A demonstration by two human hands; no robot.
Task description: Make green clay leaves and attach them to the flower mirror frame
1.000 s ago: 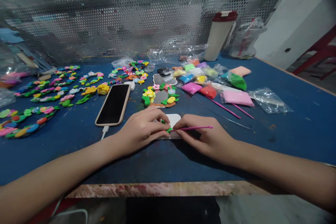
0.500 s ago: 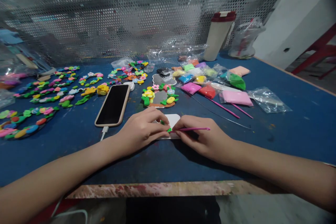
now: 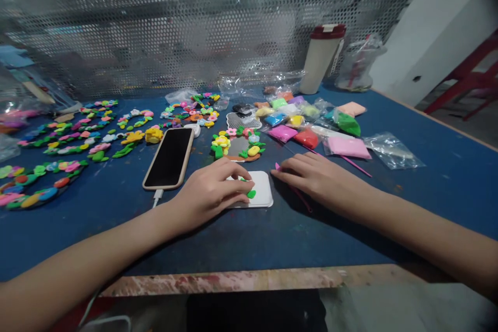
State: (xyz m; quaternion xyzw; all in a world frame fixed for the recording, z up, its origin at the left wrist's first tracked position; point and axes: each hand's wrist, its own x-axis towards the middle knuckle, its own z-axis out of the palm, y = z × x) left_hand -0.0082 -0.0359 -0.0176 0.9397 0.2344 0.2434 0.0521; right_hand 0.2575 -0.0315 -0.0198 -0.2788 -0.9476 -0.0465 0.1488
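Observation:
My left hand (image 3: 212,187) curls over a white rounded plate (image 3: 265,191), thumb and index finger closed about a small green clay piece (image 3: 251,194) on it. More green shows between the fingers; the rest is covered. To the right of the plate, my right hand (image 3: 317,176) lies low over the table with fingers stretched out. Beneath it is a thin pink modelling tool (image 3: 303,201), its middle hidden by the fingers. Just behind the plate sits a frame decorated with clay flowers (image 3: 253,150).
A phone (image 3: 169,158) on a white cable lies left of my hands. Further left are several clay-decorated frames (image 3: 46,194). Bags of coloured clay (image 3: 348,147) lie at the right, with a lidded tumbler (image 3: 321,62) behind. A perforated metal panel (image 3: 175,26) backs the blue table (image 3: 233,249).
My right hand has moved right, off the white plate, and its fingers have straightened. The pink tool has gone from its pinch to under the hand by the table. My left hand stays put.

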